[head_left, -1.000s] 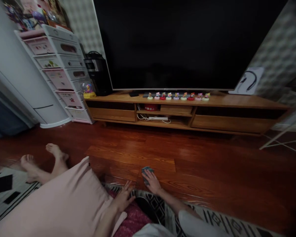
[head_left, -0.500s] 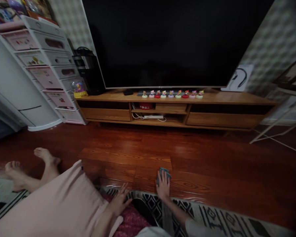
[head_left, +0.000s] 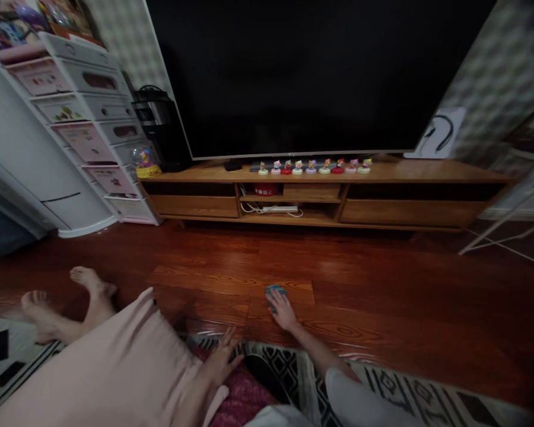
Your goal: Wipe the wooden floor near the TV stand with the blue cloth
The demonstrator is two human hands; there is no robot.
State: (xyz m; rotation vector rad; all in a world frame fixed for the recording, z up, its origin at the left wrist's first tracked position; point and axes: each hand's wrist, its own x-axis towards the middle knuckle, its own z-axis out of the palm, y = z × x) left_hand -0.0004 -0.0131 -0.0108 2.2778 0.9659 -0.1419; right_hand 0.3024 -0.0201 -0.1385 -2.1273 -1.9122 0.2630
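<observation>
My right hand (head_left: 282,311) reaches forward onto the dark red wooden floor (head_left: 382,284) and presses down on a small blue-grey cloth (head_left: 274,291), fingers closed over it. My left hand (head_left: 222,357) lies flat with fingers spread on the patterned rug (head_left: 382,388), beside a large pink cushion (head_left: 102,367) and a dark red fabric patch (head_left: 244,397). My bare feet (head_left: 57,296) stretch out to the left on the floor.
A long wooden TV stand (head_left: 329,196) runs along the back wall under a big dark screen (head_left: 311,71), with several small figurines (head_left: 314,167) on top. White drawers (head_left: 89,130) stand at the left. White metal legs (head_left: 502,237) cross the right side.
My right hand has slid the cloth from right to left and farther forward over the floor. The left hand stays on the rug.
</observation>
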